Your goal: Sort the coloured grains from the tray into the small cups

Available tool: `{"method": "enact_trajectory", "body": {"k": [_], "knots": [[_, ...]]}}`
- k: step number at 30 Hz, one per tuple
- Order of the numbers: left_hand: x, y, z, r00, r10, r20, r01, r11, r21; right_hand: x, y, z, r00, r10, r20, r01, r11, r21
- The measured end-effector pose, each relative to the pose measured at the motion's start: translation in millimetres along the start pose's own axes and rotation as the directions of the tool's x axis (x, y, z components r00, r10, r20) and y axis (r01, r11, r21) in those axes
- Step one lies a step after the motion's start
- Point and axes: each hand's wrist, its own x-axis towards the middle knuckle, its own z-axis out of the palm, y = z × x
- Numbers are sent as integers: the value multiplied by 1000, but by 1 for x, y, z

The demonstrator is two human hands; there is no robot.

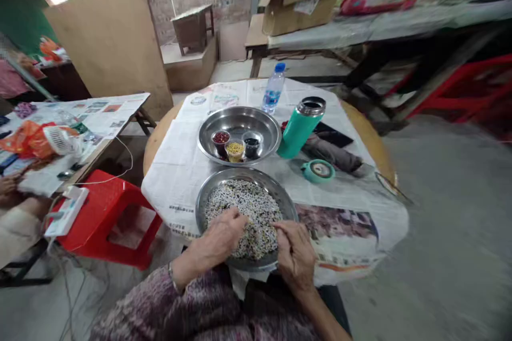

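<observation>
Both hands at the near bowl. Left hand [227,230] is over its left side, fingers curled down to the beads [256,208]; tips hidden, can't tell if they're together or pinching any. Right hand [295,250] is over the right rim, thumb and forefinger toward the beads; can't tell if they meet or hold anything. Hands are apart from each other, beads between and just beyond them.

Beads are mixed, mostly white with black and yellow, spread in the steel bowl [285,192] under both hands.

Straight ahead of the hands, just past that bowl: steel basin [262,117] with three clear cups inside. Red cup [221,141] on the left hand's side, yellow cup [234,150] in the middle, black cup [252,145] on the right.

Ahead and right of the right hand: green flask [300,130], top off, tilted in view; green lid [319,170] nearer the hand. Water bottle [274,88] farther out, blue cap on. Newspaper [172,170] covers the table under it all. Left of the left hand, off the table: red stool [108,213] with a white power strip [67,212] on it.
</observation>
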Motion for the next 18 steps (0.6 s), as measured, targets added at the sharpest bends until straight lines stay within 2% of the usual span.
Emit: {"method": "enact_trajectory", "body": {"k": [3, 6, 9, 11, 14, 18], "knots": [[19, 10, -3, 994, 100, -41, -98, 994, 45, 4, -2, 2, 1000, -23, -19, 23, 1000, -9], [34, 10, -10, 989, 107, -99, -99, 992, 76, 6, -2, 3, 999, -40, -29, 40, 999, 0], [42, 2, -17, 993, 95, -66, -89, 993, 81, 7, -1, 4, 998, -48, -38, 49, 999, 18], [44, -4, -19, 990, 129, -56, -124, 989, 76, 7, 0, 4, 997, -54, -46, 55, 998, 23], [48, -11, -26, 966, 179, -184, -175, 984, 38, 8, 1, 4, 996, -68, -56, 70, 997, 27], [67, -16, -50, 898, 174, -404, -205, 978, -36, 8, 0, 4, 995, -76, -66, 78, 996, 38]]}}
